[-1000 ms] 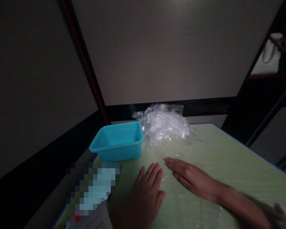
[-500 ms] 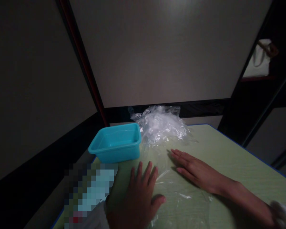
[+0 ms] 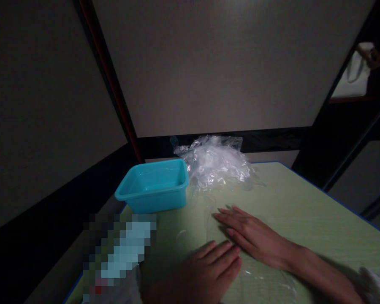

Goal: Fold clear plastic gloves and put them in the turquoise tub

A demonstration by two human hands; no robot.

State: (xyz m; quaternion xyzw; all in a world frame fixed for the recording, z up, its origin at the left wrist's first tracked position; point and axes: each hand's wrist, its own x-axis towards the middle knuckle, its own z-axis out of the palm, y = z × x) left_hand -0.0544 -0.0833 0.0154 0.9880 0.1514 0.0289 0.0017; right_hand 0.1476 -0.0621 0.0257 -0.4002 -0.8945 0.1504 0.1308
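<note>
- To the right of the turquoise basin [image 3: 156, 200], toward its near side, clear film [image 3: 267, 276] lies around both hands.
- Left hand [image 3: 209, 270] and right hand [image 3: 251, 232]: fingers extended, seemingly gripping nothing.
- Step, apparently: smoothing film; the next move calls for flat, light palms.

Locate 1 turquoise bin [image 3: 155, 202] at the left of the green table [image 3: 304, 202]. Nearer the camera, note 1 pale blue item [image 3: 126, 247], pixelated beyond identification. Behind, see greyish panels [image 3: 215, 71] with 1 dark red strip [image 3: 114, 86] between. At upper right, find 1 white bag [image 3: 353, 82] on a shelf [image 3: 351, 100].
</note>
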